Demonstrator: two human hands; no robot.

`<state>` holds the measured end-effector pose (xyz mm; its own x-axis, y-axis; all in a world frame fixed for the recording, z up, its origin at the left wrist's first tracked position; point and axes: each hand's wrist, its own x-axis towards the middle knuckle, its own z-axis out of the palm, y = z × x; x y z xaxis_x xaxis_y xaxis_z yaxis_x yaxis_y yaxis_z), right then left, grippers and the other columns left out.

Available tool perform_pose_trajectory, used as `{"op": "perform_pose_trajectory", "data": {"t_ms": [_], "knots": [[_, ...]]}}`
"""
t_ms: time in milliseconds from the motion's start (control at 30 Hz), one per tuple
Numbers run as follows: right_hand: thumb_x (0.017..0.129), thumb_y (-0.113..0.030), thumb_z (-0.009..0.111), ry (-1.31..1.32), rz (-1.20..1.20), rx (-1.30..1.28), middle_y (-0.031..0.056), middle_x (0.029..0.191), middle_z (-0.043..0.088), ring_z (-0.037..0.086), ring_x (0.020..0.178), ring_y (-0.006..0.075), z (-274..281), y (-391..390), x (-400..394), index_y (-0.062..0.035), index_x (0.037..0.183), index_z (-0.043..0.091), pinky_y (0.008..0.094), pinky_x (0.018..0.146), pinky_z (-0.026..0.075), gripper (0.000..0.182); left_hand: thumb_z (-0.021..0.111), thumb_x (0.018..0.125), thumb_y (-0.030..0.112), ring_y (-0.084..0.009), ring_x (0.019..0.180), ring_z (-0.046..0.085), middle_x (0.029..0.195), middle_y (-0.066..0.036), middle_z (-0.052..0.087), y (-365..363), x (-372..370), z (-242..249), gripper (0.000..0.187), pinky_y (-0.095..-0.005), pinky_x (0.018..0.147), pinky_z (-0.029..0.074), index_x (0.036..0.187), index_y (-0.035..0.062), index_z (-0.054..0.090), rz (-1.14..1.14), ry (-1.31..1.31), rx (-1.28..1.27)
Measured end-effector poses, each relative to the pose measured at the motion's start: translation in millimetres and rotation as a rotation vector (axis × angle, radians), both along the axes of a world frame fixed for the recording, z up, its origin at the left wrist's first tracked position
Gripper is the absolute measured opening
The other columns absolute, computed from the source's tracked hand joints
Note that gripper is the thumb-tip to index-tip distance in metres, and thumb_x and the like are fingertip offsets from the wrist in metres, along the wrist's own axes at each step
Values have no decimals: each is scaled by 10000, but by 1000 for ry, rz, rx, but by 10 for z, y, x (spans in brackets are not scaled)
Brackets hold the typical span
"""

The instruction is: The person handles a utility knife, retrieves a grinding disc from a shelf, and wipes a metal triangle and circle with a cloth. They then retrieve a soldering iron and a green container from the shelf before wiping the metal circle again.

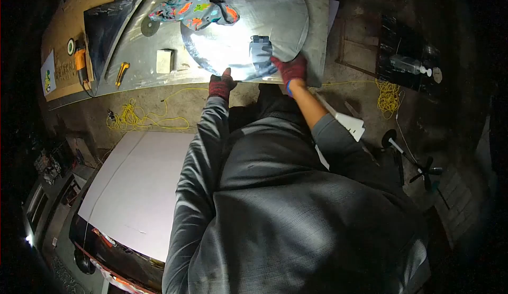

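My left hand (221, 86), in a red and black glove with bare fingertips, is at the near edge of a metal-topped table (124, 64). Its thumb and fingers are spread apart there. In a matching glove, my right hand (292, 71) lies over the near right rim of a large round metal disc (280, 16), fingers stretched to the left. Its fingertips reach the lower corner of a small dark boxy object (260, 48) on the disc, whose kind I cannot make out. A patterned cloth (198, 11) lies bunched across the disc's far left rim.
Left on the table are a pale block (164, 61), a yellow utility knife (123, 74), a dark round disc (150, 26) and an orange corded power tool (80, 64). Yellow cord (129, 117) lies on the floor. Behind me stands a large white-topped object (140, 183).
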<state>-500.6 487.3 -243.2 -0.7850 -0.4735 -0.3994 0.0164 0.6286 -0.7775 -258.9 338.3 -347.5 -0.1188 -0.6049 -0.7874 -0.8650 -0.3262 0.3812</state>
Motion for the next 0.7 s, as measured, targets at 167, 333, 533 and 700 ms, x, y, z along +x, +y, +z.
{"op": "perform_pose_trajectory", "data": {"t_ms": [167,333,533,700], "knots": [[652,-348,840,75,-109,293,196,1140,636,610,1054,325,-229,-39,-526,3,1163,571,401,899,472,676,661,804,514,-270,910,604,958,-172,650,153,-38,174,678,-409,794,462,1094,-79,504,131,192,-126],[683,-291,821,136,-10,47,176,1065,661,627,977,326,-45,95,-265,3,1120,587,389,871,473,577,634,800,385,-273,785,596,812,-127,627,34,87,-166,414,-415,726,468,972,21,539,-207,83,-165],[709,-398,796,10,-4,73,193,1159,568,533,1027,353,141,9,-597,-5,1203,552,420,882,435,677,645,771,334,-318,697,631,707,-105,633,21,-148,585,297,-437,674,496,932,94,574,-779,11,-522],[766,-334,773,415,17,-18,122,770,617,546,529,235,-515,-343,-1295,40,1229,526,368,513,459,644,608,828,453,-270,615,562,656,-91,560,18,-53,265,378,-410,631,476,893,86,552,-806,17,-639]]}}
